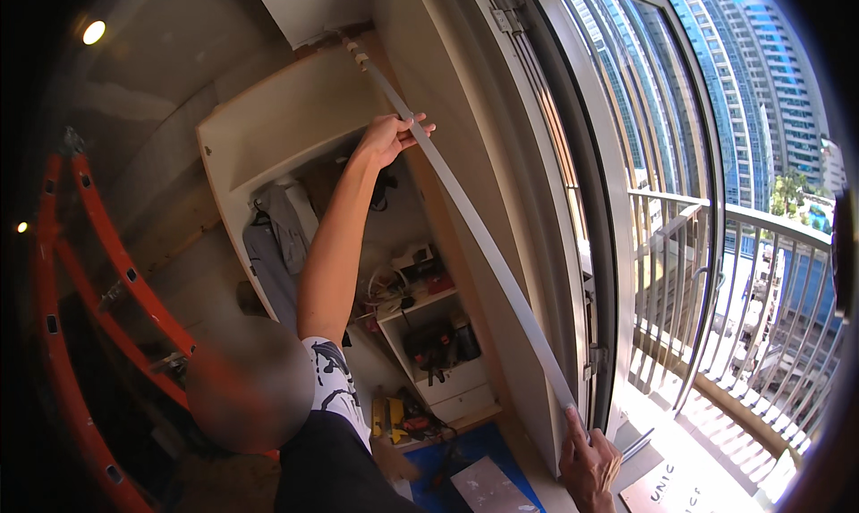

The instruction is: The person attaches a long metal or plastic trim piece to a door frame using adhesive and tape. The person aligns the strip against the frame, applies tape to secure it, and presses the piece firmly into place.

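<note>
A long, flat, light-grey strip (488, 245) runs slantwise along the side of the cabinet, from the upper middle to the lower right. My left hand (394, 139) is raised high at the end of my stretched arm and grips the strip near its upper part. Its fingertips show past the strip's right edge. Low on the right, my right hand (591, 466) is closed around the lower end, one finger lying along the strip. Its palm side is hidden. Several small tan pieces (356, 53) are at the strip's top.
An open cabinet (295, 124) holds hanging grey clothes (276, 240), shelves and tools. An orange ladder (116, 218) stands left. To the right are a glass door (640, 75) and a balcony railing (778, 231). A blue sheet (523, 482) and a lettered board (667, 491) lie low.
</note>
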Available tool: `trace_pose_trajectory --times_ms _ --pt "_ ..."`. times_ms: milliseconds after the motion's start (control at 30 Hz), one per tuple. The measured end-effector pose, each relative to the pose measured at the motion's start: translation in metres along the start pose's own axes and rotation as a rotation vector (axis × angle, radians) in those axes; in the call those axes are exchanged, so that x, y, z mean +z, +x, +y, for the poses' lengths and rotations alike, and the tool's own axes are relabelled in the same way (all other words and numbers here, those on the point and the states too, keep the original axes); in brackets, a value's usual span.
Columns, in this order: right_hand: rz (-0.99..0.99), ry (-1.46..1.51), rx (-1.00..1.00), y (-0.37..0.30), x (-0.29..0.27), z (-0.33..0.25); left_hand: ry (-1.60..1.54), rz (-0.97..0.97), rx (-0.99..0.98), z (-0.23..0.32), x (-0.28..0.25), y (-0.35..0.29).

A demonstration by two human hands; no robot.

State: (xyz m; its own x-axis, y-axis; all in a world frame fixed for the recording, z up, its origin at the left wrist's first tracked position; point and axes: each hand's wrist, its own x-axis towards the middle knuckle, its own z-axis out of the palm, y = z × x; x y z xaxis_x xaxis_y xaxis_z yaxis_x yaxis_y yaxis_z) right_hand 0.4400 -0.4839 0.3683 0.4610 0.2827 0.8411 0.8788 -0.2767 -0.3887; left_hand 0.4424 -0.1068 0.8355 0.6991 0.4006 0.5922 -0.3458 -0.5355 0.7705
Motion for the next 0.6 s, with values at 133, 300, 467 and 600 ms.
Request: trace_pose_trajectory --times_ms 133,300,467,600 --pt "-0.017 -0.022 0.008 0.001 0.011 0.002 -0.023 -0.020 0.004 -0.018 -0.012 0.007" --pt "-0.043 -0.042 0.022 -0.028 -0.016 0.009 -0.068 -0.055 -0.002 -0.022 0.026 -0.021" --pt "-0.033 -0.093 0.054 -0.019 0.000 0.009 -0.030 0.009 0.004 -0.028 0.028 -0.002" --pt "-0.045 -0.050 0.040 -0.002 0.030 0.003 -0.032 0.065 -0.025 -0.045 0.001 0.023"
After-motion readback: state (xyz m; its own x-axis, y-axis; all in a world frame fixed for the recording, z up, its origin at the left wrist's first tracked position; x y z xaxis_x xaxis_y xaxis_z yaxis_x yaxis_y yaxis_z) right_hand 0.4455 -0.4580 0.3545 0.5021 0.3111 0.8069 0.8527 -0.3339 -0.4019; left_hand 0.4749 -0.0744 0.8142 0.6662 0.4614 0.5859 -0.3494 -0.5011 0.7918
